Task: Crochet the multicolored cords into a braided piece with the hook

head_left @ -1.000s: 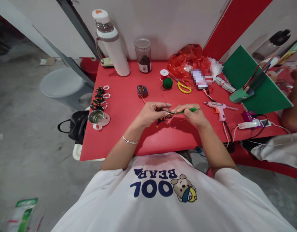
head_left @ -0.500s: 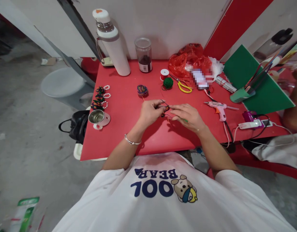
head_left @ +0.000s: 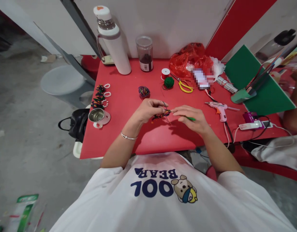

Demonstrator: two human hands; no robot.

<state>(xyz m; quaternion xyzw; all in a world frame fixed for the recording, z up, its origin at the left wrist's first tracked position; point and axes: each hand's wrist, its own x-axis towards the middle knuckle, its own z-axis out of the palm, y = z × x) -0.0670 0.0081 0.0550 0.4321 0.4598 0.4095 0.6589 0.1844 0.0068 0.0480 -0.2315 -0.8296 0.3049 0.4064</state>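
Between the fingers of my left hand (head_left: 148,111) is a small crocheted piece (head_left: 160,115) in dark, multicoloured yarn. My right hand (head_left: 193,117) is closed on a crochet hook (head_left: 190,118) with a green handle; its thin tip meets the right end of the piece. A strand of yarn loops up over my left fingers. Just beyond my left hand sits a ball of multicoloured yarn (head_left: 144,91). Farther back are a green yarn ball (head_left: 168,82), a spool of red thread (head_left: 165,73) and yellow-handled pliers (head_left: 185,87).
At the left edge of the red table (head_left: 119,129) lie dark scrunchie-like pieces with bead loops (head_left: 99,96) and a metal cup (head_left: 97,116). A white bottle (head_left: 117,48) and a jar (head_left: 145,54) stand behind. To the right are a pink glue gun (head_left: 219,109) and cables.
The crocheted piece now shows more, stretching left below my left fingers. The green hook handle has become more visible as my right hand turned. The view shifted slightly.
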